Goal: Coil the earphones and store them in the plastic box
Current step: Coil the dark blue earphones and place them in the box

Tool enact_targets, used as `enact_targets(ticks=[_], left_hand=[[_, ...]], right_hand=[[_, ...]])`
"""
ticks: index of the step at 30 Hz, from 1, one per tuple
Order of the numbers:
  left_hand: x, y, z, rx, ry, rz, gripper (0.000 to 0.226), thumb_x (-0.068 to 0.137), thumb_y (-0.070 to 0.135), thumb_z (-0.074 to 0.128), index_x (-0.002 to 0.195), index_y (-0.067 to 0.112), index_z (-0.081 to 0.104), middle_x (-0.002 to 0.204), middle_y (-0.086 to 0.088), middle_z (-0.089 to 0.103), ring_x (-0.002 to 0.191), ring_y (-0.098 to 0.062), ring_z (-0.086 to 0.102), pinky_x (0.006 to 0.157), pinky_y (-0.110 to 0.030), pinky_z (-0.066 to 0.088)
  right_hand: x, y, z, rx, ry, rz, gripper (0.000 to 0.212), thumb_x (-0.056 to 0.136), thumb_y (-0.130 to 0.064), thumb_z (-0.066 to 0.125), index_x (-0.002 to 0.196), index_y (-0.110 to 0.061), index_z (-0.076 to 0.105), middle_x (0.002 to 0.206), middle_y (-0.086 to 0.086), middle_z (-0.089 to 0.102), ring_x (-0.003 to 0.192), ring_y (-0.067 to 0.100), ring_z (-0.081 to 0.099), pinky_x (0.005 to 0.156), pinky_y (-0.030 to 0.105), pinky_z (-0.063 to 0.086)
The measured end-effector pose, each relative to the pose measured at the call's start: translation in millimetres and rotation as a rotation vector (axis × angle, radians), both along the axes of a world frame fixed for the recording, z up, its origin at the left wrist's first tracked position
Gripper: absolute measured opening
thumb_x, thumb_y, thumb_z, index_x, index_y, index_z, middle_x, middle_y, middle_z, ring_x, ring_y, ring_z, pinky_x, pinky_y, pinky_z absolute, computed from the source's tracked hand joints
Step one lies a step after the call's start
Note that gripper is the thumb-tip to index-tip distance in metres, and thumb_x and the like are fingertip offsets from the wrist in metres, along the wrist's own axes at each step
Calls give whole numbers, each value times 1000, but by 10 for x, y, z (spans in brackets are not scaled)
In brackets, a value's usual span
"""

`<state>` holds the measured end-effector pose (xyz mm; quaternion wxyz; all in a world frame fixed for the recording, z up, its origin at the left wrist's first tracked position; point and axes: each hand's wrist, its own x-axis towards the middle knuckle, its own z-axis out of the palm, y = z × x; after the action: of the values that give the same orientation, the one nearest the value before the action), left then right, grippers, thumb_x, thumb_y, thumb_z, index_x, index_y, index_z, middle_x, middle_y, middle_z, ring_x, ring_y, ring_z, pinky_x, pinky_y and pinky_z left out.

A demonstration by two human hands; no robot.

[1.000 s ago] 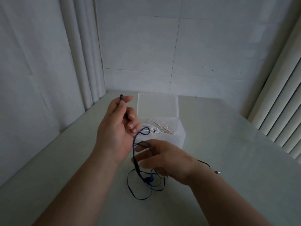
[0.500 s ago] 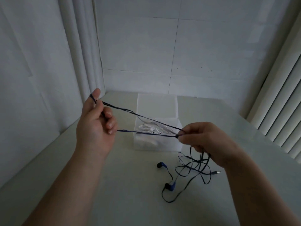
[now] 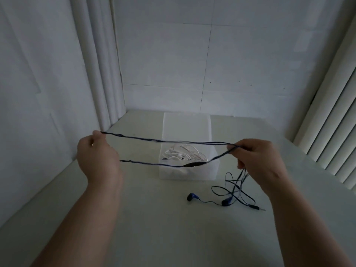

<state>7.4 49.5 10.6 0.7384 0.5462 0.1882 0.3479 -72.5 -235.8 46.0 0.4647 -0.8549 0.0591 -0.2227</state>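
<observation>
Head view, items as we log them.

Item 1. Dark blue flat-cable earphones (image 3: 146,139): one long loop is stretched taut in the air between our two hands, an upper strand and a lower one. A slim black inline remote (image 3: 193,164) sits on the lower strand, nearer the right hand. The rest of the cable hangs below the right hand into a loose tangle on the pale counter (image 3: 154,228). There lie one blue earbud (image 3: 191,196), a second blue earbud (image 3: 226,202) and the metal jack plug (image 3: 259,208).

Item 2. Left hand (image 3: 98,157): the fingers are curled, with thumb and fingertip pinching the far turn of the loop. The lower strand passes behind this hand, and we cannot tell how it is held there.

Item 3. Right hand (image 3: 258,160): the fingers are curled and pinch both strands together at the fingertips.

Item 4. Translucent rectangular plastic box (image 3: 173,173): it stands open on the counter, beyond and between the hands and under the stretched loop. A set of white earphones (image 3: 183,154) lies inside.

Condition: we judge coiling begun and storing not yet done.

Risks, as we judge them:
- The slack beneath the right hand crosses over itself, so drawing up more length could tighten it into a knot.
- A weak pinch at the left hand would let the loop spring open.
- Lowered carelessly, the coil could snag the white cable in the box.
</observation>
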Motion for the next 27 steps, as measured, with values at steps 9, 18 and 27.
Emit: enact_targets(ticks=[9, 18, 27], left_hand=[[-145, -193, -1, 443, 255, -71, 52, 67, 11, 58, 115, 32, 52, 126, -6, 46, 112, -31, 50, 97, -49, 45], [-437, -708, 5, 954, -166, -817, 32, 74, 40, 63, 104, 32, 67, 110, 16, 63, 108, 3, 54, 93, -14, 38], [-508, -873, -48, 682, 24, -1075, 22, 95, 29, 53, 85, 16, 67, 90, 6, 75, 96, -16, 66, 93, -38, 48]], right_hand=[[-19, 95, -13, -222, -98, 56, 20, 81, -45, 65, 64, -35, 68, 76, -14, 63, 84, 14, 55, 77, 38, 45], [-4, 266, -64, -324, -154, 161, 9, 83, -35, 70, 76, -35, 75, 68, -19, 60, 83, 6, 57, 80, 33, 47], [-28, 277, -45, -120, -61, 176, 24, 88, -28, 65, 66, -19, 66, 53, 0, 56, 53, 19, 57, 51, 25, 40]])
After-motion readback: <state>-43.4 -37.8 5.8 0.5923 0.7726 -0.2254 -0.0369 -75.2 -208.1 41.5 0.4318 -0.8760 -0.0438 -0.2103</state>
